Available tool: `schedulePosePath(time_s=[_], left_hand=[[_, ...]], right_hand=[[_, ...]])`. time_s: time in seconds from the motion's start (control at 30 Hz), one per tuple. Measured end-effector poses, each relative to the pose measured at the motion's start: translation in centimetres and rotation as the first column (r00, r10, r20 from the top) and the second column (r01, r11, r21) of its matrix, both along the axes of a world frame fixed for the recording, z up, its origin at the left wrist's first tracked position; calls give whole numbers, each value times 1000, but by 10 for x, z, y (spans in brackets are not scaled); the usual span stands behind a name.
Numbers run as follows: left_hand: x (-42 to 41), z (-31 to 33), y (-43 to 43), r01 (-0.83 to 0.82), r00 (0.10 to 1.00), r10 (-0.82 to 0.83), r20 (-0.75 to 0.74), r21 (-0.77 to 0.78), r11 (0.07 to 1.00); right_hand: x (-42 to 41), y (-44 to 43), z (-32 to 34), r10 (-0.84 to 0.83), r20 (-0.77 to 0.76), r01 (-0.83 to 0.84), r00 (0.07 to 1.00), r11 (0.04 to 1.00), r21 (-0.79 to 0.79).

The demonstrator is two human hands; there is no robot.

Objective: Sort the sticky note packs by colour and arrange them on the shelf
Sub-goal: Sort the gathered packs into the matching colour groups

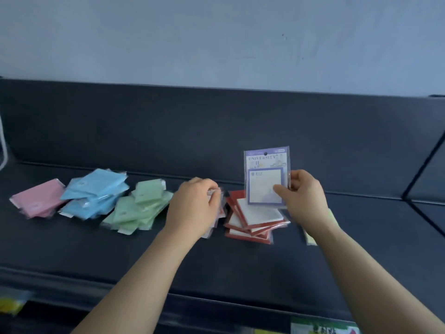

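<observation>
On the dark shelf lie sorted heaps of wrapped sticky note packs: a pink pile at far left, then a blue pile, a green pile and a red-bordered pile. My right hand holds a purple-bordered pack upright above the red pile. My left hand rests fingers down on a pale pack between the green and red piles; most of that pack is hidden. A yellow pack peeks out behind my right wrist.
The shelf's upright back panel rises behind the piles, with a pale wall above. A neighbouring shelf section angles away at the right. Colourful items show below the shelf's front edge, and a yellow item sits at lower left.
</observation>
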State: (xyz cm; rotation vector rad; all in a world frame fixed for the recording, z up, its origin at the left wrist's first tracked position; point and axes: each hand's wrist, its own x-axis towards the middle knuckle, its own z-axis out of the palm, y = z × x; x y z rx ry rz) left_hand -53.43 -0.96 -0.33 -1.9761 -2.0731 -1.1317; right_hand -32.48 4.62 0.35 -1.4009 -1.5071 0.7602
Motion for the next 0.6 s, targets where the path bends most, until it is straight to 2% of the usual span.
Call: schedulePosePath(time_s=[0.17,0.3,0.5,0.6], left_hand=[[83,-13,2,145,989,-147,-26,-74,987],[142,-24,8,185,982,-189,-20,-131,974],[206,-39,17,176,936,-244,-255,-263,949],[222,-46,16,116,924,-232,-305,-354,928]], right_hand=[[75,-7,-2,-63,-14,63,998,998,-9],[142,-7,-4,-106,71,110,992,993,-42],[221,0,-24,-122,215,151,969,981,-123],[242,6,-39,-76,287,132,955,974,-182]])
